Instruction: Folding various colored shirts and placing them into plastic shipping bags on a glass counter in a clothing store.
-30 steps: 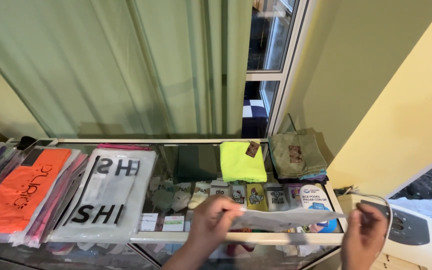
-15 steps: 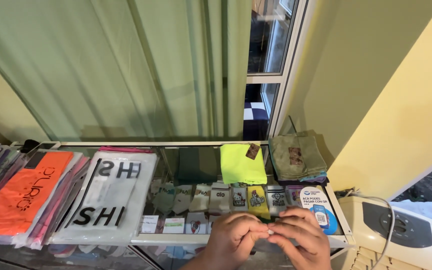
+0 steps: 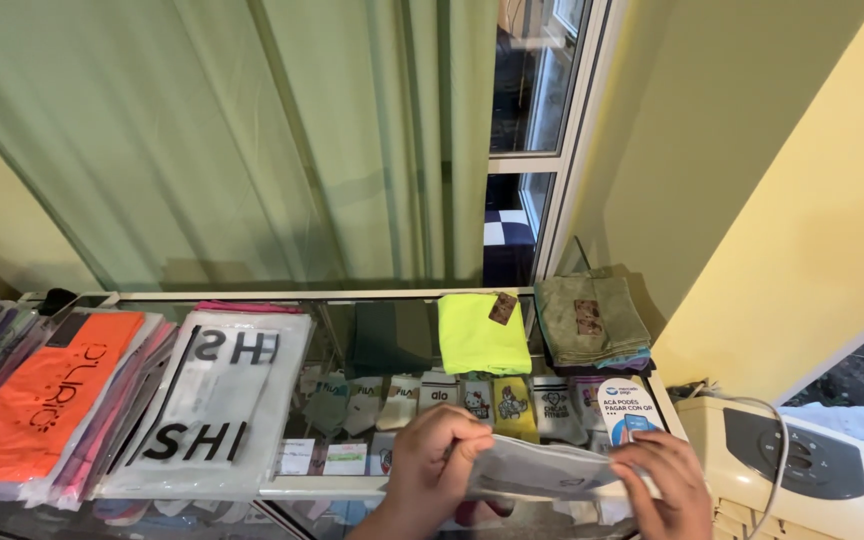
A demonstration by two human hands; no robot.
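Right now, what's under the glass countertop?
Under the glass countertop: a row of folded socks and small cards. Left of them, bagged garments cover the glass, hiding what's beneath.

Both hands were low in the head view, near the bottom edge. The left hand (image 3: 434, 465) was raised from the forearm, back toward the camera, fingers curled and closed in a pinch with the thumb at its right side. The right hand (image 3: 664, 484) lay palm down, fingers extended leftward and pressed flat. The hands were apart, not touching.
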